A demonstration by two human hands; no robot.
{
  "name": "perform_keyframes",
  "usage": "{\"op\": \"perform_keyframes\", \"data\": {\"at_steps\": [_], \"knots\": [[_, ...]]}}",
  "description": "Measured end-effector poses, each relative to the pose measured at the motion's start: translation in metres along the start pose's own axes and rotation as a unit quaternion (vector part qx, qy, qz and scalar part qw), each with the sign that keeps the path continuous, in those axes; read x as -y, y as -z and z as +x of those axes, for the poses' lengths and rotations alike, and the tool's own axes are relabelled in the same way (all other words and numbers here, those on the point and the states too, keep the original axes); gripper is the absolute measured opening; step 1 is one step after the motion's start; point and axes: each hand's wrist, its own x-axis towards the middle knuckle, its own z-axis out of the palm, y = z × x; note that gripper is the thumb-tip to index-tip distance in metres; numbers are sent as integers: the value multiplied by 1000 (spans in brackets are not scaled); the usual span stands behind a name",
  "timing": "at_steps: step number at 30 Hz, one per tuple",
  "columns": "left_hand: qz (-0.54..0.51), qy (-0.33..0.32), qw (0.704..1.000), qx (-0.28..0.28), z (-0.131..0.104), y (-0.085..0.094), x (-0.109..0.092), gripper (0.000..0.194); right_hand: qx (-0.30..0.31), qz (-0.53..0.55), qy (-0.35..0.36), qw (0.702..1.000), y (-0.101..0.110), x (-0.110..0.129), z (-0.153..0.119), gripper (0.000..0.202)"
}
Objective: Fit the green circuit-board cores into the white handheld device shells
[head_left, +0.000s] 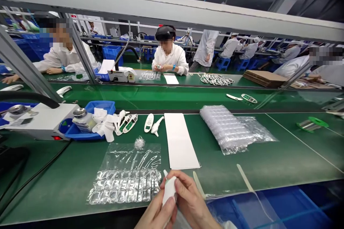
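Both my hands are closed around a white plastic device [169, 189] with a narrow tip, shaped like an ear thermometer, held near the table's front edge. My left hand [158, 210] grips its lower end with the thumb along the front. My right hand [190, 194] pinches its upper right side. Left of them lies a clear bubble sheet [126, 186]. Beyond my hands is a white paper sheet [179, 139]. A white casing with a round opening [148, 123] and a pointed white device [157, 126] rest beside the paper.
At the left stand a grey box unit [40, 121] and a blue tray [83, 135] holding a metal-topped bottle. Bubble wrap [227, 128] and a solder spool [311, 124] lie right. A conveyor [161, 98] runs across. Below the edge is a blue bin [282, 207]. Co-workers sit opposite.
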Motion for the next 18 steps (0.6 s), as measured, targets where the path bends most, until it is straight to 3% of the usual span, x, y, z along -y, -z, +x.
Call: {"op": "perform_keyframes", "data": {"at_steps": [6, 9, 14, 18], "knots": [[-152, 54, 985, 53, 23, -12, -10, 65, -10, -16, -19, 1000, 14, 16, 7, 39], [-173, 45, 980, 87, 29, -11, -10, 55, -13, -19, -35, 999, 16, 13, 10, 40], [-183, 44, 977, 96, 31, -10, -13, 48, -46, -33, -25, 998, 15, 7, 17, 34], [-234, 17, 967, 98, 33, -9, -18, 49, 4, -56, -36, 998, 16, 10, 18, 49]]}}
